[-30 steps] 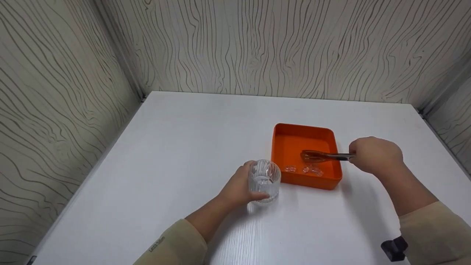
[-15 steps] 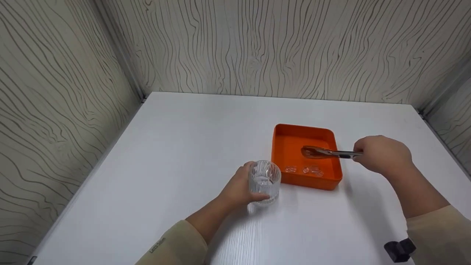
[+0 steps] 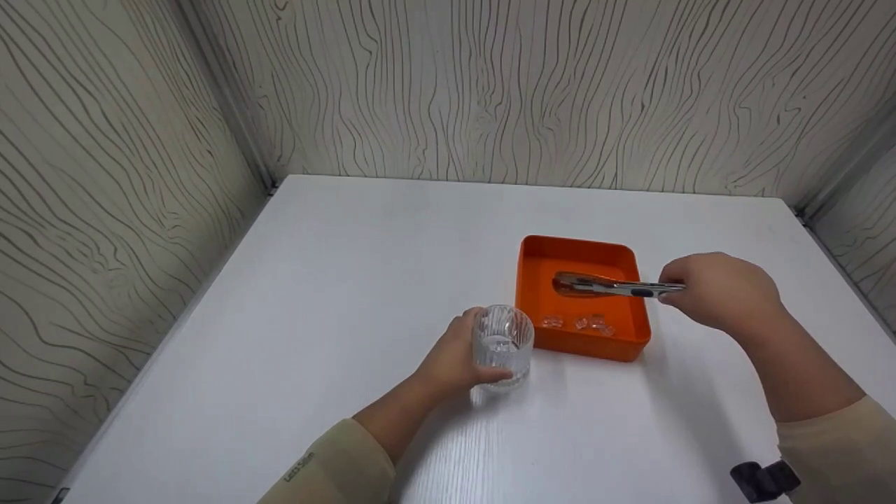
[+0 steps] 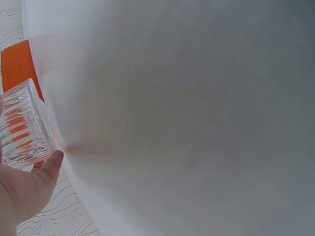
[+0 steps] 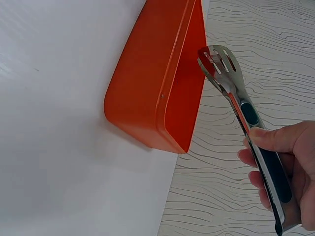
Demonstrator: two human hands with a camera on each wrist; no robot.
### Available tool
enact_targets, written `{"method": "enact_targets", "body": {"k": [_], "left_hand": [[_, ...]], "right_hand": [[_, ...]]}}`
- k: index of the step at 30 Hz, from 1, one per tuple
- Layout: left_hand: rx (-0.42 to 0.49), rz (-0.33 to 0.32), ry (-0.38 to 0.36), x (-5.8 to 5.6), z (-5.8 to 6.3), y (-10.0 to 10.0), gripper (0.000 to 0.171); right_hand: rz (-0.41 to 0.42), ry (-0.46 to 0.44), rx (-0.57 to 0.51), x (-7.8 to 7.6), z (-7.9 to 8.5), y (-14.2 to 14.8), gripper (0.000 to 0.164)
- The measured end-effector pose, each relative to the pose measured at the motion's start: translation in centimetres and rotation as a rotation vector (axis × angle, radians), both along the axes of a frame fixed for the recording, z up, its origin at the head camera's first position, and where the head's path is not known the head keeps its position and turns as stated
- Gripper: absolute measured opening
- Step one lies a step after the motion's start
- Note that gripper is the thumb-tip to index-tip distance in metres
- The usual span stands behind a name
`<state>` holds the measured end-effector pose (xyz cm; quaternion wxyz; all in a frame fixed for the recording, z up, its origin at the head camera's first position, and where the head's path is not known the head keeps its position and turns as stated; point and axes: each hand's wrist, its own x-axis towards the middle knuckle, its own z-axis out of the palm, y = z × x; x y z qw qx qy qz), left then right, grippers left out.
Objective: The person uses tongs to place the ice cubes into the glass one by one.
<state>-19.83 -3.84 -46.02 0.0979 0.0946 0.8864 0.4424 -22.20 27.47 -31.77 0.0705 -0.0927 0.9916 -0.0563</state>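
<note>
A pale wall [image 3: 448, 91] with wavy brown lines stands behind a big white table [image 3: 350, 280]. On the table, right of the middle, sits an orange box [image 3: 581, 343] with no top. Its corners are round. A pair of shiny metal tongs [image 3: 609, 285] with dark grip patches reaches over the right side of the box, so the front end is above the inside. The right hand [image 3: 728, 290] grips the back end of the tongs, with its thumb on top. The left hand [image 3: 451, 357] is curled around a clear glass [image 3: 514, 343] with lines down its side. The glass stands upright by the near left corner of the box; I can't tell if they touch. Smallest are some little clear cubes [image 3: 553, 321], lying in the box along its near side.
</note>
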Motion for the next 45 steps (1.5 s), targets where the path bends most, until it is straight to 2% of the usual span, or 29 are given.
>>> {"method": "enact_targets", "body": {"k": [7,11,20,37,45], "left_hand": [[0.022,0.018,-0.03,0.1,0.1,0.1,0.097],[-0.001,0.033,-0.04,0.2,0.1,0.1,0.097],[-0.006,0.013,-0.018,0.0,0.0,0.1,0.097],[0.006,-0.013,0.021,0.0,0.0,-0.1,0.096],[-0.027,0.035,-0.035,0.2,0.0,0.1,0.097]], "right_hand": [[0.041,0.024,0.001,0.7,0.9,-1.5,0.007],[0.066,0.036,0.003,1.1,1.4,-2.4,0.005],[0.102,0.028,-0.02,2.1,2.0,-4.0,0.007],[0.139,0.001,-0.028,2.7,1.7,-5.2,0.007],[0.163,0.046,-0.034,2.8,1.4,-5.2,0.011]]}}
